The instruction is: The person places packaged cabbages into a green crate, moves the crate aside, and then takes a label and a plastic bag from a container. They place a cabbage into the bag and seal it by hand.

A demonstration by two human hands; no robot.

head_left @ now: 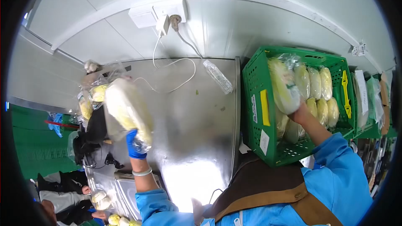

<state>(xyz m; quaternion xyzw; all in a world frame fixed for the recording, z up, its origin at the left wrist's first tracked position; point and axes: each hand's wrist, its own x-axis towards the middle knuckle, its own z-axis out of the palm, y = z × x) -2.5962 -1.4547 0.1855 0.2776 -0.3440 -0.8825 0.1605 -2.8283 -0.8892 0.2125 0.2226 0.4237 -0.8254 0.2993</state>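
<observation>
My left hand (136, 144), in a blue glove, is closed around the lower end of a napa cabbage (127, 104) in clear plastic, raised over the left part of the steel table. My right hand (299, 113) is bare and grips the base of another wrapped napa cabbage (284, 86) at the left side of the green crate (257, 69). Its fingers are partly hidden behind that cabbage. Inside the crate, several wrapped napa cabbages (321, 111) lie in rows to the right of my right hand.
A clear plastic bottle (217, 76) lies on the steel table (188, 117) near the wall. A white cable (193, 69) runs down from the wall socket (144, 15). More bagged cabbages (98, 93) sit at the table's left edge. At lower left, another person's hand (99, 214) is near cabbages.
</observation>
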